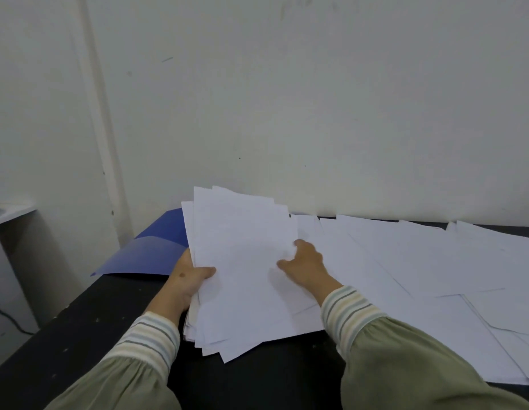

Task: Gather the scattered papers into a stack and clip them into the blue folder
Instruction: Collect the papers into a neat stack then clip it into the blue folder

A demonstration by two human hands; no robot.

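A loose stack of white papers [242, 261] is lifted off the black table, its sheets fanned unevenly. My left hand [189, 279] grips the stack's left edge, thumb on top and fingers hidden beneath. My right hand [304, 264] holds the stack's right edge, thumb on the top sheet and fingers curled at the edge. More scattered papers [435, 270] lie flat across the right side of the table. The blue folder [156, 250] lies open behind the stack at the table's far left corner, partly hidden by the papers.
The black table [94, 315] stands against a pale wall [287, 99]. Its left edge runs diagonally past my left sleeve. A grey cabinet [12, 232] stands lower at the far left, with a dark cable on the floor beside it.
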